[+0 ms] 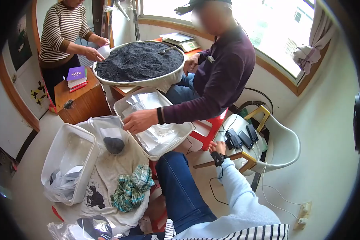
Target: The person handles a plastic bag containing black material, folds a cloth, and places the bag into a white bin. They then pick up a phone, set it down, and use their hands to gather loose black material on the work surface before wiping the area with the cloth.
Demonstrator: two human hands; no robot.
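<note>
My right hand [217,147] is held out beside the seat of a white chair, its fingers loosely bent and no object visible in it. A black device is strapped to that wrist [217,158]. Only a sliver of my left hand [103,238] shows at the bottom edge, against a clear plastic bag [93,228] with dark granules and a white slip inside; its grip is hidden. Ahead, on a stained cloth [108,168], another filled clear bag [113,145] stands near a co-worker's hand [140,120]. A green plaid cloth [132,188] lies crumpled nearby.
White tubs hold plastic bags, one at left [93,150], one at centre [186,132]. Behind them are a wide basin [139,61] of dark granules and a scale [180,41]. Power banks [245,139] with cables lie on the chair [288,147]. Another person [64,33] stands by the basin.
</note>
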